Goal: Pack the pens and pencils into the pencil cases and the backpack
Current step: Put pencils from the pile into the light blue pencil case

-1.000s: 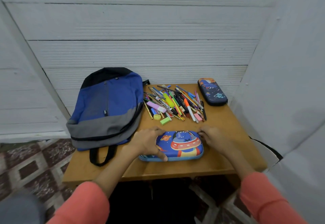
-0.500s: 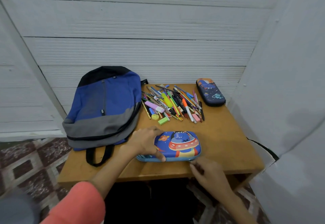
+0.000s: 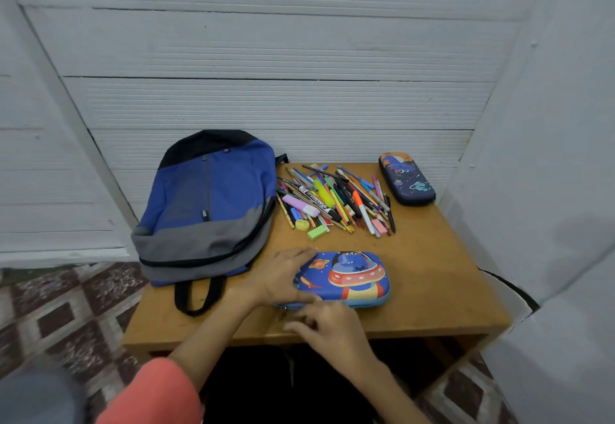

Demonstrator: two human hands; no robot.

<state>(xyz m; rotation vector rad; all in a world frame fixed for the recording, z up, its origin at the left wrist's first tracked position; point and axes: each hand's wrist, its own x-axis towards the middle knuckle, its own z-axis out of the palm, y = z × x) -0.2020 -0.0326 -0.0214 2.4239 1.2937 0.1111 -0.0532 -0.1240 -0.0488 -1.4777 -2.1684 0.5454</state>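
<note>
Left hand (image 3: 286,273) grips a blue spaceship-print pencil case (image 3: 352,277) on a wooden worktop (image 3: 432,290). Right hand (image 3: 332,327) curls at its front edge, grip too blurred to tell.

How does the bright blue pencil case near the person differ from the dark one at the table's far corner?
The bright blue pencil case shows a flying saucer; the dark pencil case is navy with a planet. The bright blue one lies crosswise at the front; the dark one lies slanted at the back. The left hand holds the bright one's end; nothing touches the dark one. Both lie flat and look closed.
</note>
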